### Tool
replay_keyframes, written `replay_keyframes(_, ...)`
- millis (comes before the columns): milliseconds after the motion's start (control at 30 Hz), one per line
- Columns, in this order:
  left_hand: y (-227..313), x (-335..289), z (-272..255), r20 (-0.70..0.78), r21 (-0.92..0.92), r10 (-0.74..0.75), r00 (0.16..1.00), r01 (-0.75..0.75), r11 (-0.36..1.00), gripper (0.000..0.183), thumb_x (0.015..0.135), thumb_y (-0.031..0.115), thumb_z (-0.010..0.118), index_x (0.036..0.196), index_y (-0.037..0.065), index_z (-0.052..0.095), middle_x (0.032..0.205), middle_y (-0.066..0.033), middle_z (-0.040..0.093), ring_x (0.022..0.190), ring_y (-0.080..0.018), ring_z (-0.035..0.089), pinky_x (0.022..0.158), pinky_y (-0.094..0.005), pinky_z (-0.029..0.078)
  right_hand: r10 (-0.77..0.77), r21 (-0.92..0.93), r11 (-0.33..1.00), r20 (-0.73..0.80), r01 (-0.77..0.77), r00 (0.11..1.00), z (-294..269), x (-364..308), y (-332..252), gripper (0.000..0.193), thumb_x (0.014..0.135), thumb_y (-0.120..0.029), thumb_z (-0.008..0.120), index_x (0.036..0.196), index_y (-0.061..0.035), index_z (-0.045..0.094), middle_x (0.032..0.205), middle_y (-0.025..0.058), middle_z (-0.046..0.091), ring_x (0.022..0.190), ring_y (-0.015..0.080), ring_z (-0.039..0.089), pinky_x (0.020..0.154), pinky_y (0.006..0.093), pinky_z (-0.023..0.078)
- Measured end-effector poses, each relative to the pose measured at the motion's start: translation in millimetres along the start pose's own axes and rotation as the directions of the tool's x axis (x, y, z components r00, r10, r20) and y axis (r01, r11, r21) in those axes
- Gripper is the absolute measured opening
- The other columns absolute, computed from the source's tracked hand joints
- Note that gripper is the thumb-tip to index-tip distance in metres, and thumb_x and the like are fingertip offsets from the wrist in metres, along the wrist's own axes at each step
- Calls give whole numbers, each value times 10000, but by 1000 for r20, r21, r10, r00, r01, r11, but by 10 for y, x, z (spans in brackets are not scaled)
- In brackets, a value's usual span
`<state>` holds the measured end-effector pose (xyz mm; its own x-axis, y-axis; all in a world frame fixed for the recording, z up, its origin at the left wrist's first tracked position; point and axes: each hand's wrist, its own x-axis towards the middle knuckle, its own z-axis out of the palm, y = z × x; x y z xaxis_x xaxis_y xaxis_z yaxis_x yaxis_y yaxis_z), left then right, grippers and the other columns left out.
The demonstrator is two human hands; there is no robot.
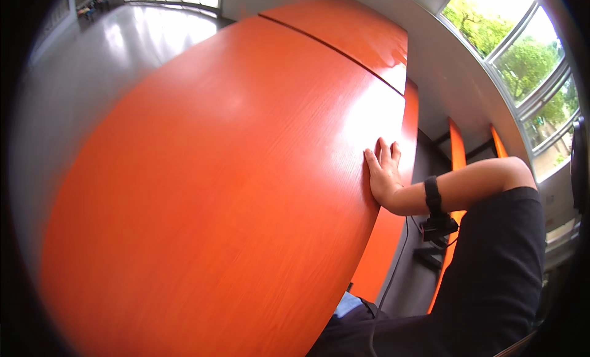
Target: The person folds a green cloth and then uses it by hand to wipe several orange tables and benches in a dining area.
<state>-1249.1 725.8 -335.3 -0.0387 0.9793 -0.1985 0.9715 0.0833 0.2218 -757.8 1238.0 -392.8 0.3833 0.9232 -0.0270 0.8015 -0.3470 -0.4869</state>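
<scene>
A large orange-red wood-grained tabletop [203, 172] fills most of the view, with a dark straight seam crossing toward its far end. My right hand [385, 176] rests on its right edge, fingers stretched out and apart, holding nothing. A black strap [433, 194] circles my right forearm and carries a small black device [439, 228] with a thin cable. My left hand is out of the picture.
Beyond the seam lies another orange tabletop section [344, 25]. Lower on the right are narrow orange boards [458, 145] on dark supports. A cable [393, 271] hangs beside the table edge. Grey floor [74, 111] stretches left; windows [528, 62] line the right wall.
</scene>
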Motion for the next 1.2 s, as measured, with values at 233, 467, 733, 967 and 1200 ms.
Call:
replay_keyframes(233,1154,347,184,-85,77,85,993,-78,994,763,912,557,512,1457,41,372,1540,-288,259,1410,-538,204,1132,-654,142,-145,286,944,-89,165,985,39,106,426,587,977,-364,527,1459,-57,392,1607,177,142,1441,381,257,1165,414,269)
replay_keyframes(467,2406,1449,376,-161,81,-64,985,78,994,740,915,509,544,1480,77,338,1559,-305,164,1422,-531,156,1122,-643,130,-255,615,706,-240,350,937,412,474,675,424,958,-149,581,1367,-52,529,1600,204,170,1463,355,232,1172,398,246)
replay_keyframes(733,3575,3399,624,-559,-80,31,829,-92,993,831,870,602,521,1435,4,403,1492,-310,317,1388,-536,226,1129,-660,138,-602,213,695,-348,686,718,738,1308,753,302,979,-266,525,1202,-120,668,1356,47,565,1279,317,395,1138,426,271)
replay_keyframes(967,3717,3409,496,-388,-105,-32,921,-10,994,1012,742,752,579,1511,137,342,1573,-250,226,1443,-507,138,1164,-628,53,-592,389,666,-243,636,768,563,1335,684,411,936,-287,632,1312,-124,601,1495,246,385,1433,414,252,1149,487,266)
replay_keyframes(1200,3005,2118,525,-453,-43,-56,890,41,998,977,710,666,674,1497,168,377,1565,-241,254,1428,-476,237,1172,-600,118,-987,357,-15,-157,934,44,-396,-984,162,561,910,-181,647,1418,-37,459,1564,230,277,1437,424,276,1141,512,290)
